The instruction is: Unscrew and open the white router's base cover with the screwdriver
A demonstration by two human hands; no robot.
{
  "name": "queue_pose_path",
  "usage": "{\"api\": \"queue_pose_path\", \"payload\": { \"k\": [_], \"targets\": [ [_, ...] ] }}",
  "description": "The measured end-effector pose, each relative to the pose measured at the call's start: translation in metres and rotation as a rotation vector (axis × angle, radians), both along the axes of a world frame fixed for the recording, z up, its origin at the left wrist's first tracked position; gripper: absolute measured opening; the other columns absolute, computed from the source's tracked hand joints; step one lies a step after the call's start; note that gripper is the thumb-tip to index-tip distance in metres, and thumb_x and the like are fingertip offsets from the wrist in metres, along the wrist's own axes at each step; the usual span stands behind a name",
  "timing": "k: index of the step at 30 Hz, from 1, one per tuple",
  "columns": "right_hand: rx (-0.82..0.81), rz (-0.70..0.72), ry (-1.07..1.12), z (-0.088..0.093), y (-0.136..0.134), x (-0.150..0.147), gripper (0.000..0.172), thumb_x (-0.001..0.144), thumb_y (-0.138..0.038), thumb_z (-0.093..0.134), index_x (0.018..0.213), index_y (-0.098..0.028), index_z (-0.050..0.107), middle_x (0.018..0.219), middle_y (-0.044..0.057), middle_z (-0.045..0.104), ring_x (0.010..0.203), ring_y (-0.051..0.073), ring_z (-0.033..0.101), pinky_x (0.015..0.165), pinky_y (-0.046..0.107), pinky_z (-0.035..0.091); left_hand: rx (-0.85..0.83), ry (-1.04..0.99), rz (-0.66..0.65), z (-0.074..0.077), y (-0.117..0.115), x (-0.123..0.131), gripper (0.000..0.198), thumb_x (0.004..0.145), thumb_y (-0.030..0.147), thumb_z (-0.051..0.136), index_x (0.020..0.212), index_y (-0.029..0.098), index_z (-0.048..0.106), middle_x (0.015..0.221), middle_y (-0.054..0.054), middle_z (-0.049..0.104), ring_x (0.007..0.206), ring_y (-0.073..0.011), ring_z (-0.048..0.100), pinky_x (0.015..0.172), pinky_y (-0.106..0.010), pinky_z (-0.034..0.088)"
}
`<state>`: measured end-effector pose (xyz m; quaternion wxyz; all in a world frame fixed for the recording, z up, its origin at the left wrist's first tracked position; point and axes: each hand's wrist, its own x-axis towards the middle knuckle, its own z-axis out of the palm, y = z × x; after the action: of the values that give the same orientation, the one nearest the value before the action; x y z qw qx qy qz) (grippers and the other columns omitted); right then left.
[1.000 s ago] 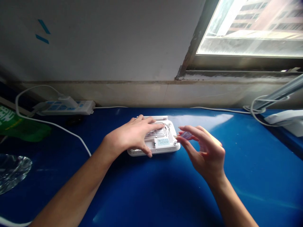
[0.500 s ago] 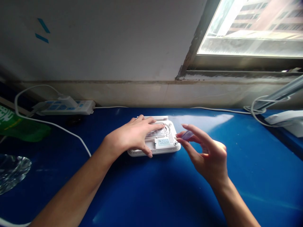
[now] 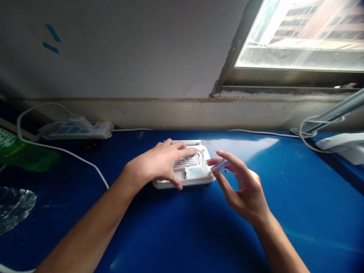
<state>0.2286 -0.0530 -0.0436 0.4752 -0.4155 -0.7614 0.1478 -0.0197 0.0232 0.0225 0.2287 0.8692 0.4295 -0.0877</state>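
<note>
In the head view, a white router [image 3: 182,175] is lying underside up on the blue desk [image 3: 182,235], held down by the open left hand [image 3: 159,167], its fingers spread across the perforated casing. A small translucent piece [image 3: 221,164] is pinched between thumb and fingertips of the right hand [image 3: 244,193], just beside the router's edge. A white power strip [image 3: 76,130] is seen along the wall.

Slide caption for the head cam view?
Left hand rests on a white vented device on a blue desk; right hand pinches a small pale blue item.
</note>
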Motion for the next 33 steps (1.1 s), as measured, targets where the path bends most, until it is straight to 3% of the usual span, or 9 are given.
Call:
{"api": "queue_pose_path", "payload": {
  "k": [3, 10, 18, 26, 33],
  "targets": [
    [-0.035, 0.031, 0.012, 0.000, -0.001, -0.001, 0.062, 0.099, -0.007, 0.065, 0.155, -0.029, 0.052, 0.122, 0.003, 0.080, 0.108, 0.020, 0.079, 0.098, 0.034, 0.064, 0.017, -0.011, -0.015, -0.001, 0.000, -0.001, 0.113, 0.069, 0.053, 0.096, 0.163, 0.053, 0.034, 0.172, 0.003, 0.037, 0.146, -0.0413, 0.041, 0.117, -0.052, 0.041],
    [0.033, -0.083, -0.048, 0.003, -0.002, -0.006, 0.052, 0.097, -0.009, 0.072, 0.143, -0.032, 0.065, 0.110, -0.002, 0.084, 0.089, 0.015, 0.082, 0.086, 0.024, 0.066, 0.016, -0.006, -0.016, -0.001, 0.000, -0.001, 0.111, 0.070, 0.052, 0.096, 0.163, 0.053, 0.034, 0.171, 0.003, 0.037, 0.144, -0.0396, 0.042, 0.116, -0.051, 0.041],
    [0.108, -0.192, -0.076, 0.002, -0.001, -0.013, 0.045, 0.094, -0.016, 0.079, 0.135, -0.031, 0.070, 0.107, 0.003, 0.082, 0.077, 0.019, 0.079, 0.074, 0.032, 0.067, 0.020, -0.003, -0.016, 0.000, -0.001, -0.001, 0.109, 0.072, 0.053, 0.094, 0.163, 0.053, 0.035, 0.172, 0.003, 0.036, 0.144, -0.0405, 0.042, 0.115, -0.049, 0.041],
    [-0.013, -0.046, -0.012, -0.010, 0.003, -0.003, 0.068, 0.097, -0.013, 0.071, 0.158, -0.032, 0.047, 0.107, 0.002, 0.080, 0.099, 0.021, 0.080, 0.088, 0.036, 0.067, 0.012, -0.009, -0.020, 0.001, 0.000, -0.001, 0.109, 0.071, 0.053, 0.094, 0.162, 0.053, 0.036, 0.172, 0.005, 0.036, 0.141, -0.0383, 0.044, 0.116, -0.049, 0.041],
    [0.000, -0.060, 0.045, -0.013, 0.004, -0.003, 0.069, 0.096, -0.012, 0.072, 0.157, -0.030, 0.047, 0.106, 0.002, 0.080, 0.094, 0.022, 0.081, 0.088, 0.040, 0.069, 0.010, 0.000, -0.023, 0.003, 0.000, -0.001, 0.107, 0.072, 0.054, 0.093, 0.163, 0.051, 0.036, 0.171, 0.004, 0.037, 0.140, -0.0367, 0.044, 0.116, -0.049, 0.041]
  ]
}}
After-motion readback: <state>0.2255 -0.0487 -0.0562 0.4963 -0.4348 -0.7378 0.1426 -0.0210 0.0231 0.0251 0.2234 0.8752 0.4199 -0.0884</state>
